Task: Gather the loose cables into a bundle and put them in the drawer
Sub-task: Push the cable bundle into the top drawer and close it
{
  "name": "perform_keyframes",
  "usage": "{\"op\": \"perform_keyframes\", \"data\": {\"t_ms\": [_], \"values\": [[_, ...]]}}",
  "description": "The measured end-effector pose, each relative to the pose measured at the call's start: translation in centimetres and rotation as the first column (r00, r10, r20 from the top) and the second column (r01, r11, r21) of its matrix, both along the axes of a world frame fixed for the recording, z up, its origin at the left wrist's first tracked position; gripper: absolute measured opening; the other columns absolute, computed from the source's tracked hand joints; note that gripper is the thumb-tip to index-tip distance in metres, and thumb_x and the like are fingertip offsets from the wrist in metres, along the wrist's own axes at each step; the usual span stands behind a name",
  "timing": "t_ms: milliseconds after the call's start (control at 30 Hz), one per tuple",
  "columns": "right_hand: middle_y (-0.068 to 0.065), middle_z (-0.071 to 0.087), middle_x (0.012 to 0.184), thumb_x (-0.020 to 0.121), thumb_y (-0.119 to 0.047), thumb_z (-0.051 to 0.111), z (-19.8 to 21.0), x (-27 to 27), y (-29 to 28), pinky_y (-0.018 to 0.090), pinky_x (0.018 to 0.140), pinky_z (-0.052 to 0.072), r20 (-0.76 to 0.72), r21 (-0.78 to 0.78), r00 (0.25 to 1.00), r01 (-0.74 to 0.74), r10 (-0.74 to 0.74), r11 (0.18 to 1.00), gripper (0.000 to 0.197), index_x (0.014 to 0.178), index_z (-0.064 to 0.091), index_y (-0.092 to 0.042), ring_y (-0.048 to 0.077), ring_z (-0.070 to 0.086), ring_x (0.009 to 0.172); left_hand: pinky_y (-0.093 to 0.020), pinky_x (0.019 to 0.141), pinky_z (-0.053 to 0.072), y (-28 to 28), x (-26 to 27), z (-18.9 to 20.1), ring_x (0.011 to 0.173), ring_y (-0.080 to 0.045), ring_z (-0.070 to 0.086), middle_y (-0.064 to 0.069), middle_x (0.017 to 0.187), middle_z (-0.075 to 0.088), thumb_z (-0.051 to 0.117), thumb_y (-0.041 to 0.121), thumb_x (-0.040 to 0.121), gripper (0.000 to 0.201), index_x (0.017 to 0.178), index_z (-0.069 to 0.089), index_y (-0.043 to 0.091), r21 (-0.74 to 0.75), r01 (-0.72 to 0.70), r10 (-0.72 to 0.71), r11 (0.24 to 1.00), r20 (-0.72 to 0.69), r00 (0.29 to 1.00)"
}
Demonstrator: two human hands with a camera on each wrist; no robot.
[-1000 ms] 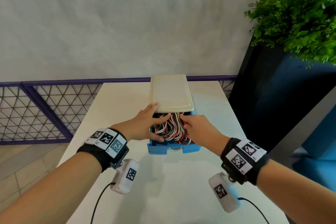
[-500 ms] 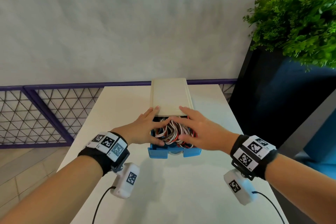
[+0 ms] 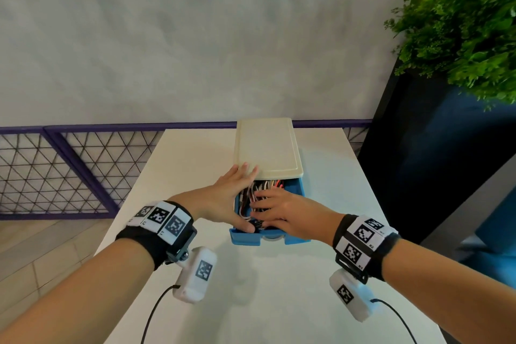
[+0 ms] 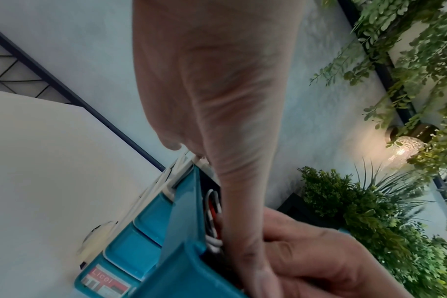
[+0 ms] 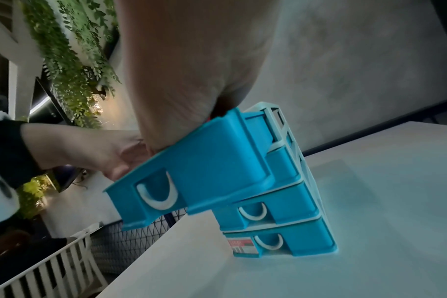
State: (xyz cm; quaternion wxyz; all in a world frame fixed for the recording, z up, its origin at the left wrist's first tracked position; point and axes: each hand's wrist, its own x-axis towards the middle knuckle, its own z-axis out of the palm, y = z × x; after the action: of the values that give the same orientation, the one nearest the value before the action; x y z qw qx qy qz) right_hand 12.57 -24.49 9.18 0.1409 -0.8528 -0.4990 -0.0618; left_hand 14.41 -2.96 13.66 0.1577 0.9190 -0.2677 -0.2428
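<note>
Our right hand (image 3: 282, 216) lies palm down, fingers straight, pressing on the cables (image 3: 259, 193) inside the drawer (image 3: 297, 190). Our left hand (image 3: 223, 198) rests flat on the drawer's left wall, fingers straight toward the cream top (image 3: 268, 148) of the drawer unit (image 5: 288, 201) and thumb at the drawer's front left corner. The cables are a tangle of white, red and black loops, packed inside the pulled-out top drawer. That drawer is bright blue with a white curved handle (image 5: 157, 194). Below it, the unit's lowest drawer bears a red and white label (image 4: 105, 283) reading "Licol". The unit stands on a white table (image 3: 279, 301).
</note>
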Motion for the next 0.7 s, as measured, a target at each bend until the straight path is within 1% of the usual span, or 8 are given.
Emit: {"op": "perform_keyframes", "data": {"t_ms": [67,133,233,267,333,467,600,700], "values": [[0.012,0.063,0.129,0.092,-0.013,0.058,0.4,0.5,0.1,0.025,0.114,0.016,-0.04,-0.015,0.999,0.009,-0.01,1.0,0.031,0.121,0.067,-0.006,0.033,0.044,0.133,-0.034,0.117,-0.008,0.0,0.0,0.3,0.139,-0.008,-0.03,0.009,0.153,-0.031,0.075,0.059,0.065,0.13,0.147,-0.021,0.029,0.041,0.014,-0.014,0.999,0.013,1.0],[0.014,0.065,0.125,0.086,-0.009,0.064,0.5,1.2,0.0,0.025,0.114,0.017,0.017,-0.042,1.0,-0.016,0.016,0.999,0.031,0.117,0.069,-0.004,0.035,0.05,0.128,-0.035,0.117,-0.01,-0.1,-0.1,0.3,0.138,-0.007,-0.031,0.009,0.153,-0.032,0.073,0.063,0.064,0.131,0.147,-0.021,0.024,0.084,0.022,-0.024,0.996,0.03,0.999],[0.011,0.067,0.124,0.088,-0.017,0.061,0.5,1.9,-0.4,0.041,0.107,0.036,0.108,-0.099,0.994,0.019,-0.008,0.995,0.03,0.115,0.07,-0.006,0.032,0.055,0.125,-0.035,0.116,-0.012,-0.3,0.0,0.5,0.136,-0.004,-0.032,0.01,0.152,-0.034,0.071,0.067,0.064,0.131,0.147,-0.021,0.024,0.112,0.024,-0.027,0.993,0.019,0.999],[0.01,0.064,0.129,0.09,-0.018,0.059,0.4,2.0,-0.4,0.046,0.107,0.037,0.111,-0.124,0.993,0.048,-0.034,0.991,0.032,0.119,0.068,-0.008,0.031,0.051,0.129,-0.034,0.116,-0.013,-0.3,-0.1,0.6,0.137,-0.005,-0.031,0.009,0.152,-0.034,0.071,0.067,0.064,0.131,0.147,-0.021,0.024,0.119,0.021,-0.023,0.993,0.013,1.0],[0.007,0.053,0.142,0.097,-0.019,0.054,0.4,1.6,-0.4,0.048,0.113,0.027,0.061,-0.125,0.994,0.102,-0.095,0.987,0.035,0.13,0.06,-0.01,0.025,0.036,0.141,-0.033,0.114,-0.014,-0.5,-0.2,1.1,0.136,-0.004,-0.031,0.007,0.152,-0.035,0.07,0.067,0.064,0.132,0.147,-0.022,0.023,0.141,0.022,-0.024,0.99,0.012,1.0],[-0.001,0.029,0.158,0.104,-0.028,0.035,0.9,-0.2,-1.0,0.031,0.12,-0.001,-0.224,0.038,0.949,0.237,-0.223,0.971,0.044,0.146,0.04,-0.016,0.004,0.003,0.145,-0.039,0.118,-0.01,-1.6,-0.8,1.1,0.137,-0.013,-0.034,-0.003,0.151,-0.038,0.07,0.072,0.059,0.142,0.144,-0.027,0.014,0.226,0.042,-0.046,0.973,0.012,0.999],[-0.004,0.016,0.161,0.099,-0.047,0.026,1.0,-2.7,-3.4,0.022,0.117,-0.007,-0.195,-0.014,0.947,0.259,-0.256,0.966,0.058,0.15,0.033,-0.019,0.002,-0.006,0.147,-0.042,0.12,-0.005,-2.0,-1.1,0.2,0.134,-0.017,-0.041,-0.004,0.148,-0.042,0.071,0.076,0.051,0.151,0.142,-0.032,0.012,0.249,0.02,-0.038,0.968,0.066,0.997],[-0.012,0.0,0.159,0.1,-0.047,0.028,1.9,-4.4,-4.5,0.013,0.114,-0.009,-0.203,-0.136,0.938,0.256,-0.28,0.957,0.061,0.153,0.019,-0.019,-0.006,-0.019,0.142,-0.038,0.119,-0.007,-1.5,-1.0,-0.1,0.138,-0.015,-0.035,-0.003,0.152,-0.037,0.074,0.07,0.054,0.147,0.145,-0.027,0.013,0.213,0.027,-0.056,0.977,0.133,0.99]]}}
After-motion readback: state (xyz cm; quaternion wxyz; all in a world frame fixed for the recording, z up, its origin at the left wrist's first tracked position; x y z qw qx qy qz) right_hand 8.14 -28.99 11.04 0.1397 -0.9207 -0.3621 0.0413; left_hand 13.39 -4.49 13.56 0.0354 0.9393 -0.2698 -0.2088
